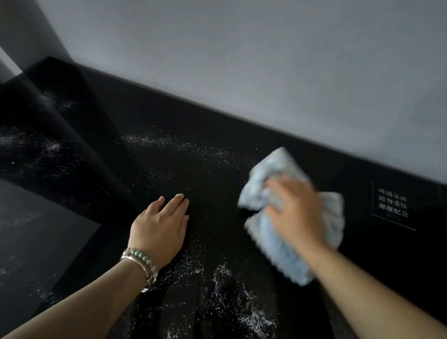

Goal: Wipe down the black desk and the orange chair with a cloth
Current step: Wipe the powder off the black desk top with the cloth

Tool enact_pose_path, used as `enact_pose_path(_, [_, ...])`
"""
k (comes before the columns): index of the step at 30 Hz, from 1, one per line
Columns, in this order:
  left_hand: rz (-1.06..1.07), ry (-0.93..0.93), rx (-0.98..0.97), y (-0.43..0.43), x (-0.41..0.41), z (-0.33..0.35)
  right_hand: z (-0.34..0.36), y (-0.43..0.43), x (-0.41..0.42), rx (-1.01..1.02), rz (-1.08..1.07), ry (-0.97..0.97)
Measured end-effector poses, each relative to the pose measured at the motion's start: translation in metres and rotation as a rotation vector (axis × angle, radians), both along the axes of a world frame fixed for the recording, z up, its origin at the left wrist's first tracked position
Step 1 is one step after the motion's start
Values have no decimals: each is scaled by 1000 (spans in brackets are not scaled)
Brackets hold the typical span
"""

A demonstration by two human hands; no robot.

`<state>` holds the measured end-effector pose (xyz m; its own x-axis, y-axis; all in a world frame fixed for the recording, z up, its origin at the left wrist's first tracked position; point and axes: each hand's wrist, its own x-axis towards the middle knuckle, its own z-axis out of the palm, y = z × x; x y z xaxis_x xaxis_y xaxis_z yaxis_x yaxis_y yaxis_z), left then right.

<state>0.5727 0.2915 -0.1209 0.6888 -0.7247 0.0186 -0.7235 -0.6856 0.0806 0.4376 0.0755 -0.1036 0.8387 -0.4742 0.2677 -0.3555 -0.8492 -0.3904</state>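
Roughly at 3 o'clock of centre, right hand (pixel 296 212) lies on top of a crumpled pale blue fluffy cloth (pixel 275 252), pressing it onto the glossy black table (pixel 219 132). Motion blur smears both. Fingers look spread and the thumb is hidden, so its grip on the cloth cannot be told. Left hand (pixel 160 225) at 9 o'clock of the cloth, apart from it, flat on the table, fingers straight, grip released. Beaded bracelet (pixel 140 258) on that wrist. White gritty specks (pixel 236 299) scattered over the table, thickest toward 6 o'clock. Small sign with white characters (pixel 392 205) at 3 o'clock of the cloth, unreadable. Table's left end dim, edges hard to trace.
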Motion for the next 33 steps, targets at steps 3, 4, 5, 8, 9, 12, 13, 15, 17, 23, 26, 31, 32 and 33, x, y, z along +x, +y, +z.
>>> enact_pose_path(3, [-28, 34, 28, 7, 4, 1, -3, -68, 8, 3, -537, 246])
enact_pose_path(4, [-19, 64, 0, 9, 5, 0, -5, -81, 12, 26, -597, 348])
enact_pose_path(5, [-6, 104, -25, 10, 7, 0, -8, -89, 18, 23, -602, 416])
enact_pose_path(8, [-35, 100, -63, 15, 12, -2, -16, -84, 46, -43, -522, 446])
enact_pose_path(9, [-57, 91, -56, 16, 14, -2, -14, -74, 53, -79, -450, 412])
enact_pose_path(12, [-82, 82, -69, 17, 14, -3, -12, -28, 58, -141, -77, 270])
enact_pose_path(13, [-73, 89, -79, 17, 13, -3, -13, -10, 55, -119, 76, 239])
enact_pose_path(15, [-59, 85, -104, 16, 12, -1, -14, 16, 45, -47, 318, 203])
enact_pose_path(17, [-45, 91, -106, 14, 14, 2, -12, 7, 46, 11, 325, 80])
enact_pose_path(23, [132, 118, -146, 2, 38, 11, -9, -74, 73, -4, -368, 341])
enact_pose_path(26, [271, 171, -83, -6, 53, 13, -16, -44, 80, -155, -308, 254])
enact_pose_path(31, [334, 277, 16, -14, 50, 2, -15, 28, 46, -51, 243, 92])
enact_pose_path(32, [337, 279, 15, -14, 48, 1, -9, 30, 39, 83, 383, 25])
enact_pose_path(33, [341, 282, 13, -13, 46, 0, -6, 24, 34, 271, 464, -47])
